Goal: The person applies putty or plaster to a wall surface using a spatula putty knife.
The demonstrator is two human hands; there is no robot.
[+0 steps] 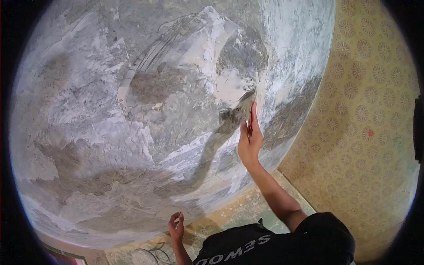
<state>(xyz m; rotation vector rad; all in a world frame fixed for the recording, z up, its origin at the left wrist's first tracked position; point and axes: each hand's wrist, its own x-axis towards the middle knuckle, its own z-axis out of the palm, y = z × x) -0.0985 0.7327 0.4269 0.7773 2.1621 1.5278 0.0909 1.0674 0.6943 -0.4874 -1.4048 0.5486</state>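
Observation:
My right hand point(250, 141) is closed round the handle of a putty knife point(247, 95). Its blade lies against a plastered wall point(176, 101), at the lower edge of a patch of pale wet filler point(232, 84). Fingers hide most of the handle. Low in front of the wall, my left hand point(176, 224) is raised with loosely bent fingers and holds nothing that I can see. The wall is grey and white, with smears, ridges and darker damp-looking areas.
To the right, a yellowish patterned wall point(353, 115) meets the plastered one at a corner. Below is a stained floor point(225, 211), with a thin dark cable point(152, 255) near the bottom. My black shirt point(282, 245) fills the lower middle.

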